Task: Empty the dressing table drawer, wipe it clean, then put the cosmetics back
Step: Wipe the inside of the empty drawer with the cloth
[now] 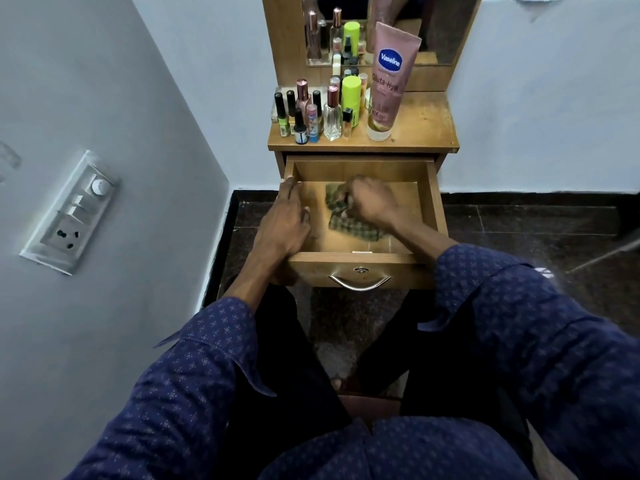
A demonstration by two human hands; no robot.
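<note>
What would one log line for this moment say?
stage: wiping | drawer: open, emptied | right hand: grips checked cloth inside drawer | left hand: rests on left drawer wall | cosmetics: on tabletop

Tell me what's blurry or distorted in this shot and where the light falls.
Head view: the right hand and checked cloth are motion-blurred inside the drawer; the left hand is sharper. Wide-angle distortion bends the walls and switchboard. Warm light brightens the drawer floor; the Vaseline tube stays crisp.
</note>
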